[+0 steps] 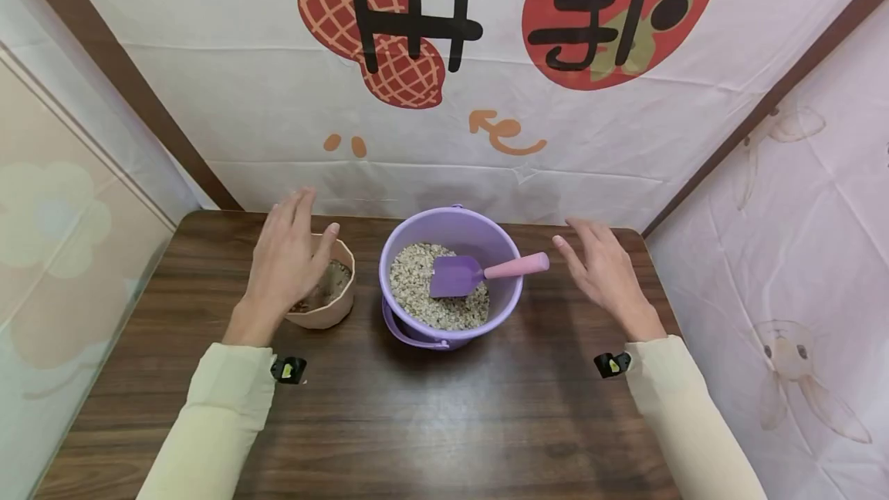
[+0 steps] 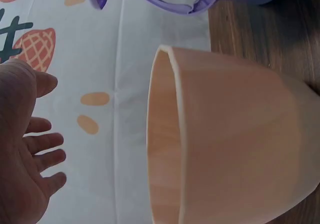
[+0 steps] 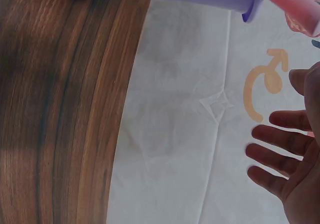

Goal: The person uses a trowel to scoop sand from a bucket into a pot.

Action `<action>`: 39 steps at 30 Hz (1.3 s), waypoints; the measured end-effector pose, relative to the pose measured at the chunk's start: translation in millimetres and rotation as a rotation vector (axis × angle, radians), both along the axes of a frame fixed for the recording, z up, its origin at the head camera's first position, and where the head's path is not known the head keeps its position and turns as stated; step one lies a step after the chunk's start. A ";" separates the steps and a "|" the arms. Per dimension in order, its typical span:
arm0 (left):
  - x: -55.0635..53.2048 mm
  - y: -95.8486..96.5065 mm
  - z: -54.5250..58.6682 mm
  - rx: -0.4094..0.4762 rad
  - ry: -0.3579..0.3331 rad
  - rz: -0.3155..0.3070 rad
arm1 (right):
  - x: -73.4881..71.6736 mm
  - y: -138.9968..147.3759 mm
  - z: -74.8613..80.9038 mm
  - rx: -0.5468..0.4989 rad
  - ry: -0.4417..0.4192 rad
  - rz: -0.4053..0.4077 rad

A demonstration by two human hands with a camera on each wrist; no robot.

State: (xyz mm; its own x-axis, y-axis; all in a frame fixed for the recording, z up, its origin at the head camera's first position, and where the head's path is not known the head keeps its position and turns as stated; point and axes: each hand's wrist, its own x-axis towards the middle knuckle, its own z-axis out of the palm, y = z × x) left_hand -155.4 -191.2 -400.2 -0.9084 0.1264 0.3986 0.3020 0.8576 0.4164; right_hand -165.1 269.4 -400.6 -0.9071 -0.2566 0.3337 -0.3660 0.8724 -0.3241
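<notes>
My left hand (image 1: pixel 286 259) hovers above a peach-coloured flowerpot (image 1: pixel 332 315), its fingers loosely extended and holding nothing. In the left wrist view the pot (image 2: pixel 240 134) stands beside the hand, its rim apart from the fingers. Dark, soil-like material (image 1: pixel 335 284) lies in the bottom of the pot. At the centre stands a purple bucket (image 1: pixel 451 224) partly filled with pale grainy pebbles (image 1: pixel 417 284). A small shovel (image 1: pixel 458 276) with purple blade and pink handle lies on them, its handle over the right rim. To the right, my empty right hand (image 1: pixel 606 272) is held near that handle.
The brown wooden table (image 1: pixel 430 423) ends at the back against a white printed cloth (image 1: pixel 278 130). More printed cloth (image 1: pixel 778 253) hangs along the right side, and a pale panel (image 1: pixel 62 253) stands on the left. The bucket's handle (image 1: pixel 410 339) hangs down at its front.
</notes>
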 end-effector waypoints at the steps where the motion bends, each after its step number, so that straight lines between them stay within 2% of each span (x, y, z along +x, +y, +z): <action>1: 1.1 0.9 -0.7 0.022 -0.009 -0.003 | 2.1 -0.5 0.9 -0.015 -0.018 -0.002; 8: 12.5 8.1 -2.2 0.128 -0.125 -0.023 | 9.8 -0.3 2.7 -0.160 -0.007 0.064; 10: 16.0 11.6 -2.3 0.168 -0.143 -0.055 | 12.0 0.9 3.4 -0.213 -0.021 0.076; 13: 20.8 17.5 -2.0 0.275 -0.192 -0.134 | 16.2 1.8 6.3 -0.273 -0.070 0.087; 17: 27.8 26.8 -2.9 0.372 -0.286 -0.201 | 23.4 1.3 12.4 -0.295 -0.145 0.094; 26: 38.4 44.8 -15.7 0.340 -0.345 -0.254 | 35.5 -2.6 21.3 -0.301 -0.226 0.169; 33: 41.2 53.6 -28.8 0.424 -0.391 -0.315 | 38.9 -10.8 23.0 -0.303 -0.221 0.226; 39: 38.8 58.7 -36.3 0.445 -0.372 -0.332 | 35.1 -17.8 25.3 -0.282 -0.209 0.245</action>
State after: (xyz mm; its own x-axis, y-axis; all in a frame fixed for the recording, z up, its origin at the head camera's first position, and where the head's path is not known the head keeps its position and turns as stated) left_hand -116.7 -132.5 -436.5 -0.9365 0.3189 0.1456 0.2886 0.4656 0.8366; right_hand -130.0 251.6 -375.3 -0.8861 -0.3984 0.2368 -0.4527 0.6344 -0.6266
